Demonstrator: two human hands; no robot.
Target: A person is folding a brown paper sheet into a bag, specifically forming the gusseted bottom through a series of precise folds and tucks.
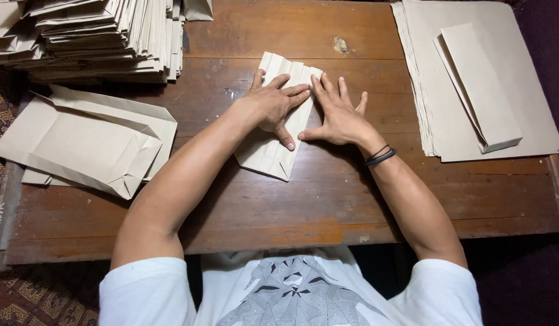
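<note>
The wooden table (pixel 364 199) ran nearly the full width of the view, its near edge at six o'clock just above the person's white shirt, its right end showing at about three o'clock beside dark floor. Bare wood lay open in front of the hands toward six o'clock and above them toward twelve.

A folded brown paper bag (pixel 278 121) lay near the middle of the table, tilted so its top pointed toward one o'clock and its bottom corner toward seven. The left hand (pixel 273 105) pressed flat on the bag, fingers spread and extended toward two o'clock, the thumb reaching down to five o'clock across the paper. The right hand (pixel 338 118) lay open and flat just beside it, fingers fanned toward eleven and twelve o'clock, its fingertips touching the bag's upper right edge and its thumb pointing at nine o'clock toward the left thumb. Neither hand gripped anything; both were splayed palm-down. A dark wristband (pixel 380 156) sat on the right wrist.

At ten o'clock stood a tall stack of finished bags (pixel 98 36). At nine o'clock lay several flattened bags (pixel 80 145), overlapping. At two o'clock a pile of flat paper sheets (pixel 521 121) carried one narrow folded bag (pixel 482 90) on top.
</note>
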